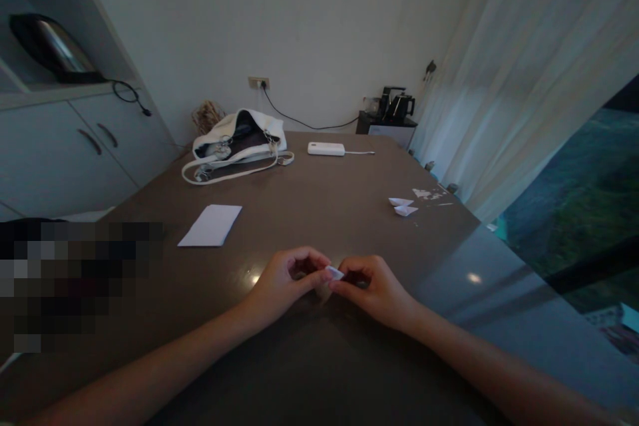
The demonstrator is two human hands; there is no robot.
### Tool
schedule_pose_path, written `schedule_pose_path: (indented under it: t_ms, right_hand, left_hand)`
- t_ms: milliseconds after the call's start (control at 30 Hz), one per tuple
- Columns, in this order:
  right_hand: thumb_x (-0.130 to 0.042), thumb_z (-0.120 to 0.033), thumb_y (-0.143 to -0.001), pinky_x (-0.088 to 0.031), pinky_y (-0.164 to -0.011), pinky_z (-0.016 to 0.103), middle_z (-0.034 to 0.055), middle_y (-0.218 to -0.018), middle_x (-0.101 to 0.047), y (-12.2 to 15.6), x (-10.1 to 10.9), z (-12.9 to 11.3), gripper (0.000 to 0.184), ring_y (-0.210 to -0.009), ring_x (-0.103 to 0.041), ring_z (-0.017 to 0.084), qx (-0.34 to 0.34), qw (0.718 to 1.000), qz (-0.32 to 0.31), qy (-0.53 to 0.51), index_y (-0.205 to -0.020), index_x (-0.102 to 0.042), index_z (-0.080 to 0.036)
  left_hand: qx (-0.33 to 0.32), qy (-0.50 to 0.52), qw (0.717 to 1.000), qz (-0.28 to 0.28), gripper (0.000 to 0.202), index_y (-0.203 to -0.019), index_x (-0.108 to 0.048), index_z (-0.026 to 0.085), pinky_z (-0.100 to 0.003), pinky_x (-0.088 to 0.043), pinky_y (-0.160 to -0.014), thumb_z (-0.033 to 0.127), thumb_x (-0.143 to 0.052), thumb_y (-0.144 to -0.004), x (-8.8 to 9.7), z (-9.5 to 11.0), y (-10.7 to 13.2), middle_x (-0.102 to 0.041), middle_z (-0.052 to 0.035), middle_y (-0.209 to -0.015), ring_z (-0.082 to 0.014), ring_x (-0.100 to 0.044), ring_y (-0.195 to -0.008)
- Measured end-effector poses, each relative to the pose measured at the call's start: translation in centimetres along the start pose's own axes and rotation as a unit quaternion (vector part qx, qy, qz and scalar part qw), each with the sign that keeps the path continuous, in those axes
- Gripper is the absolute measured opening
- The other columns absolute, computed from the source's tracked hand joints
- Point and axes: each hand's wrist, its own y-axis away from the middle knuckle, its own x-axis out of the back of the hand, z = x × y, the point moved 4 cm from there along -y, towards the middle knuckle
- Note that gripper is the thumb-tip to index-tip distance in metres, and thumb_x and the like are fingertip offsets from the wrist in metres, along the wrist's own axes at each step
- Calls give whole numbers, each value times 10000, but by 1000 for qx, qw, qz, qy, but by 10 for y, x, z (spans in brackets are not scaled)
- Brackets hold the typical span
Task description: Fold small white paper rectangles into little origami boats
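Observation:
My left hand (284, 279) and my right hand (375, 289) meet over the brown table (319, 373), near its front middle. Both pinch one small folded piece of white paper (334, 272) between their fingertips, fingers curled and closed. Most of the paper is hidden by the fingers. Two small folded white paper shapes (403, 206) lie on the table to the far right of my hands. A flat white paper sheet (210, 225) lies to the far left.
A white handbag (239, 142) sits at the table's back, with a white power bank (326, 148) and cable beside it. Paper scraps (428, 194) lie near the right edge. Cabinets stand at left, a curtain and window at right. A blurred area covers the left.

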Motion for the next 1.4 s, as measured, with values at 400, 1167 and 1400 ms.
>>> schedule_pose_path:
  t_ms: [400,1167,1400]
  right_hand:
    - [-625,-300,-824,-427,-569,205,24,-737,-636,1,9,-9,156,-613,-547,105,71,994,63,54,-863,-675,-158]
    - [-629,-264,-809,-503,-611,243,48,-744,-673,0,8,-5,125,-662,-618,137,67,995,63,33,-779,-699,-165]
    - [-615,-260,-807,-527,-627,246,48,-744,-669,0,9,-9,123,-670,-631,137,67,995,77,9,-794,-679,-156]
  left_hand:
    - [-44,-141,989,13,121,-773,-686,151,-248,-460,-667,263,-646,-794,2,5,1,-685,-28,-742,-156,-628,-719]
    - [-74,-166,983,1,113,-758,-660,153,-258,-463,-673,245,-620,-810,-1,13,3,-665,-37,-739,-156,-608,-710]
    - [-67,-161,985,3,126,-798,-650,146,-265,-463,-693,252,-591,-830,0,11,2,-651,-38,-755,-159,-603,-732]
